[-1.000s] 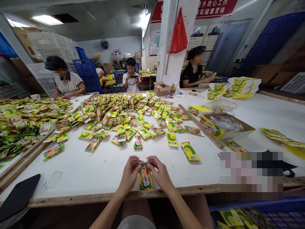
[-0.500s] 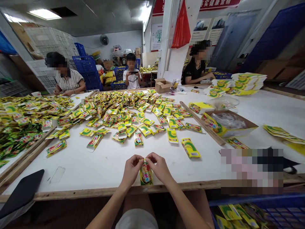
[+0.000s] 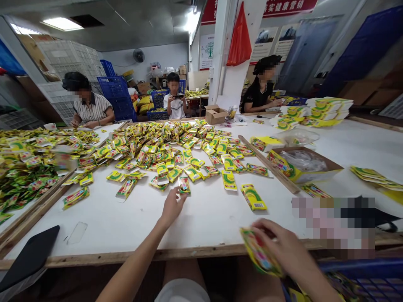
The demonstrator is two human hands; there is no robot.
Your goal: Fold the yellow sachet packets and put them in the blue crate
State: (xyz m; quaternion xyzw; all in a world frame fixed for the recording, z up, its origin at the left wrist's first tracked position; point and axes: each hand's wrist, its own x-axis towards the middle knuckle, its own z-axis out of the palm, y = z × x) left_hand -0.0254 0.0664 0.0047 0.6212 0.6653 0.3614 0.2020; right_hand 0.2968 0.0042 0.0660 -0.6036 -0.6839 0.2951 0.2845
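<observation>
My right hand (image 3: 285, 247) grips a yellow and green packet (image 3: 258, 251), blurred by motion, low at the right over the table's front edge. My left hand (image 3: 171, 206) stretches forward across the white table (image 3: 201, 218), fingers apart, its fingertips touching a packet (image 3: 184, 184) at the near edge of the big heap of yellow packets (image 3: 163, 147).
A blue crate (image 3: 371, 281) with packets sits at the lower right. A cardboard box (image 3: 304, 165) and a wooden strip (image 3: 267, 163) lie to the right. A second heap of packets (image 3: 28, 163) fills the left. A black object (image 3: 28, 258) rests at the near left. Three people sit at the far side.
Both hands held one packet together at the table's front edge. Now my right hand has carried it down to the right, and my left hand has reached forward to the heap.
</observation>
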